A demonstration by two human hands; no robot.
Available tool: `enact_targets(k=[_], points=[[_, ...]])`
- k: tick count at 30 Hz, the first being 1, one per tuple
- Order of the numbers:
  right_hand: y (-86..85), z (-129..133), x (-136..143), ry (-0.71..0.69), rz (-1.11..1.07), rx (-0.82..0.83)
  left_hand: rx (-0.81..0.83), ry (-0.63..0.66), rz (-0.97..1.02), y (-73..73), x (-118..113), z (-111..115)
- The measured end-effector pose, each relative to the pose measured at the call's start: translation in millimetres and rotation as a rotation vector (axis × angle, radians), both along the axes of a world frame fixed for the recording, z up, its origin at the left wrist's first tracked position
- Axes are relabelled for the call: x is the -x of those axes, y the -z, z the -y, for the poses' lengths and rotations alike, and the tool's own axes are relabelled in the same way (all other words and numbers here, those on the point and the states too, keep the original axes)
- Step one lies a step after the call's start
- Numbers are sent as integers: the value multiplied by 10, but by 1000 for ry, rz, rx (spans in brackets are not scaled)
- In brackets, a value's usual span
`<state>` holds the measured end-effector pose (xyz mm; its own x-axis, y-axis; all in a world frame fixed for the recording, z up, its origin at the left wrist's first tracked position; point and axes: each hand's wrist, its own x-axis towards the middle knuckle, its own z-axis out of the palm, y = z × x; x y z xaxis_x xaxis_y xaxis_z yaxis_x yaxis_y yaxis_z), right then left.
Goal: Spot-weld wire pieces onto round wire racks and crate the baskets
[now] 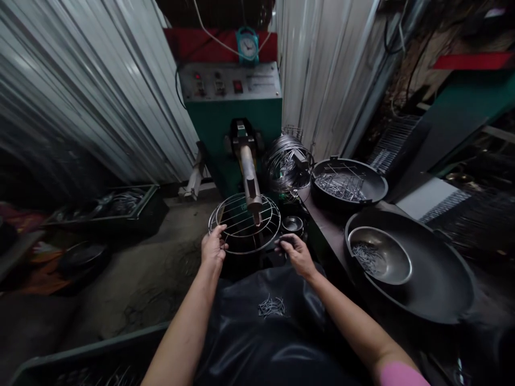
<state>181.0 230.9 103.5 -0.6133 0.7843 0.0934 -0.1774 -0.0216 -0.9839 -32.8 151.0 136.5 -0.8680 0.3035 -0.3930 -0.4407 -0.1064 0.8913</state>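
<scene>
A round wire rack [244, 252] with parallel bars and a double outer ring lies below the electrode [252, 193] of a green spot-welding machine [201, 123]. At its left front edge my left hand [214, 248] grips the ring between thumb and fingers. My right hand [296, 253] hovers just off the rack's right front edge, thumb and fingertips pinched together. Whatever is in that pinch is too small and dark to make out. Several short curved wire pieces [272, 306] lie in a heap on the black apron [257, 354] over my lap.
At right, a steel bowl [396, 262] with wire pieces sits in a large dark pan [438, 284]. Behind it another pan [374, 185] holds wire parts. Wire rings [287, 161] hang beside the machine. Green crates [139, 214] stand at left; a small metal cup [292, 224] is near my right hand.
</scene>
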Motion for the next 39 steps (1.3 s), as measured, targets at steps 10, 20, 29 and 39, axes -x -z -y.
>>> enact_targets(k=[10,20,29,39], points=[[-34,-89,523,-41,295,-407,-15,34,-38,-4,71,-9],[-38,-93,587,-4,210,-267,-82,26,1,86,85,-42],[19,-134,626,18,230,-264,-24,-13,38,139,113,-102],[18,-142,588,51,271,-374,-31,-30,-15,139,32,-64]])
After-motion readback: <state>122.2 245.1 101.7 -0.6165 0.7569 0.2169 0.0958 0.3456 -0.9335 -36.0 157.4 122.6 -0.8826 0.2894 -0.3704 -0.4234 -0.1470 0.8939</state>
